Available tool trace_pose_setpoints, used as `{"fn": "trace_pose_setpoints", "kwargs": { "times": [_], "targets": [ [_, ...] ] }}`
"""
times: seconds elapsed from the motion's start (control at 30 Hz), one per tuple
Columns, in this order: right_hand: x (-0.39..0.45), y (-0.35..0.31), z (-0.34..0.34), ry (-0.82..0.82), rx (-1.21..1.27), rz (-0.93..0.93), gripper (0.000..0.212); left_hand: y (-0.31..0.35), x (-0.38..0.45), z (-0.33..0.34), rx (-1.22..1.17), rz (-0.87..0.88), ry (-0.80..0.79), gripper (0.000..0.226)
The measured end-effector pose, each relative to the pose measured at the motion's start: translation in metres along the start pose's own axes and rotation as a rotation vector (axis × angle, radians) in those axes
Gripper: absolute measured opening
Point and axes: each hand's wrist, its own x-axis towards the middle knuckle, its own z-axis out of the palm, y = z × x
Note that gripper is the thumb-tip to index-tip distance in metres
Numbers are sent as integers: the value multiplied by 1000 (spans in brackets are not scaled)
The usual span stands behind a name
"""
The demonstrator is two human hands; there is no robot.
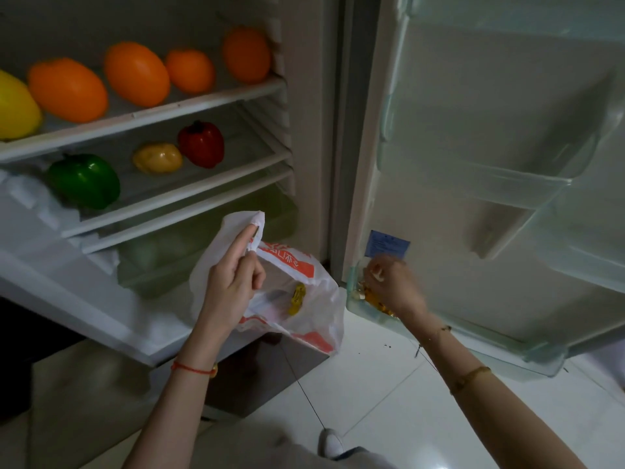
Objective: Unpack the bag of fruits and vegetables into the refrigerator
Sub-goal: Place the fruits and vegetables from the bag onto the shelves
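— What's the setting?
— A white tiled floor before an open refrigerator, its door swung right.
— Count the produce.
— Top shelf: four oranges and one yellow pepper. Below: one green pepper, one red pepper, one yellowish potato.
— The hands?
— The left hand pinches the white-and-orange bag, forefinger raised. The right hand, fingers curled and blurred, reaches into the lowest door bin among small yellow items; its grip I can't tell.
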Motion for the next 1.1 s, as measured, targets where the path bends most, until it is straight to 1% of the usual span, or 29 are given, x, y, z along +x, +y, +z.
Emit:
{"fn": "trace_pose_setpoints", "kwargs": {
  "times": [0.07, 0.1, 0.17, 0.27, 0.37, 0.5, 0.57, 0.63, 0.7, 0.77, 0.83, 0.9, 1.0, 1.1],
  "targets": [
    [-8, -33, -2, 23, 93, -206, 12, -1, 1, -2, 12, 4, 0, 59],
    [-13, -49, 0, 0, 112, -292, 14, -1, 1, -4, 20, 7, -1, 59],
    [-19, -73, 16, -113, 120, -402, 17, -1, 1, -6, 26, 10, -4, 57],
    [-12, -84, 61, -336, 9, -456, 14, -4, 1, -11, 30, -4, -2, 56],
    [5, -85, 98, -470, -119, -409, 16, -9, 1, -16, 46, -16, -3, 56],
    [26, -78, 127, -552, -247, -347, 28, -20, 4, -25, 34, -50, 0, 51],
    [36, -74, 136, -575, -245, -275, 33, -25, 7, -27, 16, -75, 4, 48],
    [44, -70, 144, -565, -191, -211, 35, -29, 12, -28, 8, -97, 8, 46],
    [50, -65, 152, -569, -78, -129, 36, -33, 18, -29, 4, -118, 6, 45],
    [56, -63, 159, -603, -53, -93, 36, -36, 24, -30, -12, -134, 1, 44],
    [58, -63, 164, -598, 78, 12, 36, -39, 30, -30, -37, -146, 2, 45],
    [61, -62, 172, -567, 131, 11, 37, -42, 34, -30, -49, -145, 2, 46],
    [65, -50, 186, -543, 125, -23, 43, -47, 39, -29, -32, -140, -8, 48],
    [69, -30, 206, -545, 205, 36, 46, -50, 42, -28, -28, -144, -14, 47]
  ]
}}
